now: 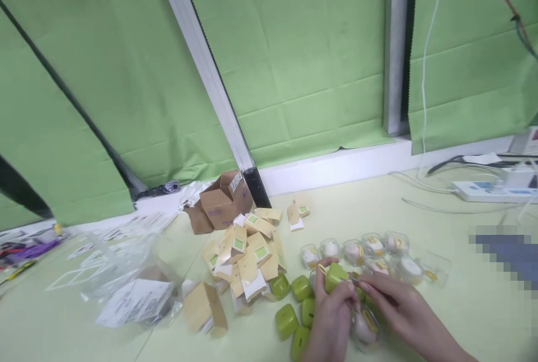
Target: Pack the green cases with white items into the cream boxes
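My left hand (330, 320) is closed round a small green case (335, 277) with rounded corners, and a pale yellow loop (322, 269) sticks up beside it. My right hand (397, 303) pinches at the right side of this case; a small thin greyish piece shows at the fingertips, too small to name. Below and left of the hands stand several similar green cases (286, 321), some with a dark slot. Just under my hands lies a clear plastic pack (365, 328) with a whitish round item and a yellow strap inside. More such clear packs (330, 248) are grouped beyond my hands.
Left of the green cases is a heap of yellow-tan cartons (256, 250). Behind it stand an open brown cardboard box (225, 202) and a black cylinder (257, 187). Clear plastic bags (126, 272) lie at left, a white power strip (483, 191) with cables at right.
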### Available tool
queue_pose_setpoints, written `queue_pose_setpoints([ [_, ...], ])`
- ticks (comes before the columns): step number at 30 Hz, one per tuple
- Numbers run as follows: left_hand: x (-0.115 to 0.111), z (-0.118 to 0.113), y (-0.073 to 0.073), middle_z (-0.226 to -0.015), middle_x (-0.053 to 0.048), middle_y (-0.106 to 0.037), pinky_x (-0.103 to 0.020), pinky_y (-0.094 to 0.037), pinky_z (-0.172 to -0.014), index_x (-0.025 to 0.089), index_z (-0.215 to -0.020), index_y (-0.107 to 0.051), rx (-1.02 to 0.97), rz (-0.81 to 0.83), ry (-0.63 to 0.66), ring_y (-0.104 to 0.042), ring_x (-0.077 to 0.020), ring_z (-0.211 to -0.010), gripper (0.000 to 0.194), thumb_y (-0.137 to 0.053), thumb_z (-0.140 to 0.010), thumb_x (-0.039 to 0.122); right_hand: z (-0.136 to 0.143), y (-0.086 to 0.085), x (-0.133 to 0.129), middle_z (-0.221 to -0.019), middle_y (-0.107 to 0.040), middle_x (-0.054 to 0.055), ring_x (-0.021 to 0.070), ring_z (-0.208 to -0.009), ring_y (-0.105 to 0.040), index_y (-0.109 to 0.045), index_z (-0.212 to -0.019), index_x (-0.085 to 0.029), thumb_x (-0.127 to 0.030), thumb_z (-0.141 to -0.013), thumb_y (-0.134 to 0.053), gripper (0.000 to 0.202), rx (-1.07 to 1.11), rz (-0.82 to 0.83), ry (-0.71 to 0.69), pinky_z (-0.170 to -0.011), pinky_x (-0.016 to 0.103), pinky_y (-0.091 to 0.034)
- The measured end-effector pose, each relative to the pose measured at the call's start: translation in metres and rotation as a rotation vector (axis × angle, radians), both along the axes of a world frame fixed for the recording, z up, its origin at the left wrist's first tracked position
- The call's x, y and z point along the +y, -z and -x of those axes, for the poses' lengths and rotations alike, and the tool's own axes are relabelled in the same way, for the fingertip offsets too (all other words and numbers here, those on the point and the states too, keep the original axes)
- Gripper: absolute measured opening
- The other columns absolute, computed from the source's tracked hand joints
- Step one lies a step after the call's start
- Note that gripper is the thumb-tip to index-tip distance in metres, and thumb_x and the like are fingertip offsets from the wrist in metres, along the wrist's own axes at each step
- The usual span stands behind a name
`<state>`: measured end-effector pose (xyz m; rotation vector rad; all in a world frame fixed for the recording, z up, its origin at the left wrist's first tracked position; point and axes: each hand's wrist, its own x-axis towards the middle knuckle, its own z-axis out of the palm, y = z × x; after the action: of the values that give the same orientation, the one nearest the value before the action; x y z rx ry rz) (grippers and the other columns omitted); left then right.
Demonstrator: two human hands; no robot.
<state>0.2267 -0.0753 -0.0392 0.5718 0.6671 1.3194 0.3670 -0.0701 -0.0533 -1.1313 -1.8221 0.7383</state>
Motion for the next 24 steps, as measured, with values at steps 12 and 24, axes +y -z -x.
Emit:
queue_pose_setpoints([
  [12, 0.002, 0.01, -0.019, -0.087, 0.001, -0.058, -0.021, -0.042, -0.064, 0.03, -0.131, -0.028, 0.16, -0.041, 0.008, -0.055, -0.0106, -0.069, 0.082, -0.072, -0.063, 0.013, -0.003, -0.033, 0.008, -0.057, -0.05, -0.004, 0.0147, -0.054, -0.049, -0.061, -0.084, -0.02, -0.038, -0.087, -0.046, 0.024, -0.117, 0.088, 0.106, -0.052, 0.025, -0.038],
  [24, -0.007, -0.052, -0.025, -0.106, -0.012, -0.059, -0.032, -0.05, -0.067, 0.024, -0.135, -0.025, 0.298, -0.089, 0.182, -0.063, -0.021, -0.079, 0.075, -0.064, -0.074, 0.044, -0.063, -0.011, -0.014, -0.073, -0.059, 0.001, 0.018, -0.066, -0.055, -0.058, -0.076, -0.019, -0.044, -0.078, -0.055, 0.026, 0.233, 0.149, 0.224, -0.053, 0.025, -0.042],
])
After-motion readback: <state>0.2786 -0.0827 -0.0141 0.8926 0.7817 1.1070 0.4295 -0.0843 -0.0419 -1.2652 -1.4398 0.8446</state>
